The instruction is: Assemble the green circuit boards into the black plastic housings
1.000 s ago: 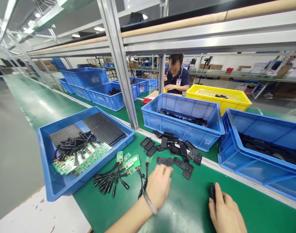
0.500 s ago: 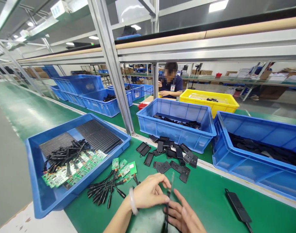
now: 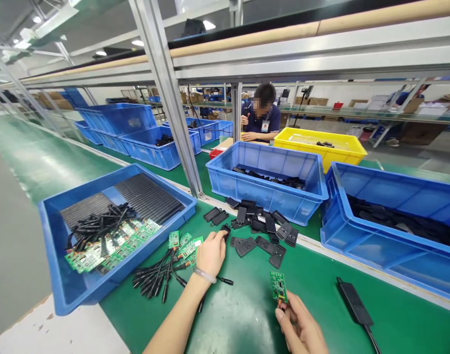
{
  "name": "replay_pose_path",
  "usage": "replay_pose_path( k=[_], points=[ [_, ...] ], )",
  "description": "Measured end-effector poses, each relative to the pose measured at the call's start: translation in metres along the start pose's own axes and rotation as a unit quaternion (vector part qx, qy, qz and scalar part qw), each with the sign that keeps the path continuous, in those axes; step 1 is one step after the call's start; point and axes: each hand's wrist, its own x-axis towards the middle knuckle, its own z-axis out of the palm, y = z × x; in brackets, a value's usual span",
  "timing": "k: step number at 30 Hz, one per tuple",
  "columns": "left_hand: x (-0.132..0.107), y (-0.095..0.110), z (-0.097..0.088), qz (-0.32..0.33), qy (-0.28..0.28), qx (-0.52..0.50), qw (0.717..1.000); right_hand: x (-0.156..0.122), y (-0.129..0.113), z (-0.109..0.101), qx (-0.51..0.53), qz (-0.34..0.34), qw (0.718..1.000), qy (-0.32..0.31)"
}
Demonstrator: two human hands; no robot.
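My left hand (image 3: 211,253) reaches forward over the green mat, its fingertips closed on a black plastic shell piece (image 3: 225,230) at the near edge of a loose pile of black shells (image 3: 262,228). Low in the view, my right hand (image 3: 302,327) pinches a small green circuit board (image 3: 278,286) by its lower end and holds it upright. Beside my left hand lie green boards with black cables (image 3: 169,265). A finished black unit with a cord (image 3: 352,302) rests on the mat to the right.
A blue tray (image 3: 63,290) at the left holds boards, cables and black strips. Blue bins (image 3: 265,189) (image 3: 387,246) with black parts stand behind the mat, a yellow bin (image 3: 321,147) farther back. A person in a dark shirt (image 3: 262,118) works across the line. An aluminium post (image 3: 173,108) rises mid-bench.
My hands have parted: the left went forward to the shell pile, the right drew back holding a green board upright. The camera view shifted slightly.
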Motion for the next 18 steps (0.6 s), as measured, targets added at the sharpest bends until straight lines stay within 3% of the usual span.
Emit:
replay_pose_path(
  k=[2, 3, 5, 7, 10, 12, 15, 18],
  points=[
    [-0.008, 0.012, 0.001, -0.015, -0.008, -0.194, 0.981, 0.002, -0.004, -0.003, -0.019, -0.022, 1.0, -0.001],
    [-0.013, 0.019, 0.003, -0.035, -0.033, -0.315, 0.948, 0.002, -0.007, -0.005, -0.023, -0.029, 0.999, 0.002],
    [-0.025, 0.035, 0.01, -0.09, -0.115, -0.512, 0.846, 0.003, -0.012, -0.008, -0.035, -0.047, 0.998, 0.019],
    [-0.038, 0.05, 0.019, -0.143, -0.195, -0.618, 0.748, 0.004, -0.016, -0.012, -0.065, -0.079, 0.994, 0.035],
    [-0.055, 0.066, 0.029, -0.188, -0.268, -0.678, 0.658, 0.003, -0.018, -0.016, -0.118, -0.153, 0.98, 0.036],
    [-0.061, 0.07, 0.033, -0.202, -0.279, -0.696, 0.63, 0.003, -0.018, -0.019, -0.144, -0.197, 0.969, 0.037],
    [-0.064, 0.07, 0.032, -0.209, -0.281, -0.703, 0.619, 0.003, -0.015, -0.021, -0.172, -0.241, 0.955, 0.033],
    [-0.063, 0.068, 0.028, -0.173, -0.319, -0.714, 0.599, 0.003, -0.012, -0.021, -0.198, -0.25, 0.948, 0.017]
  ],
)
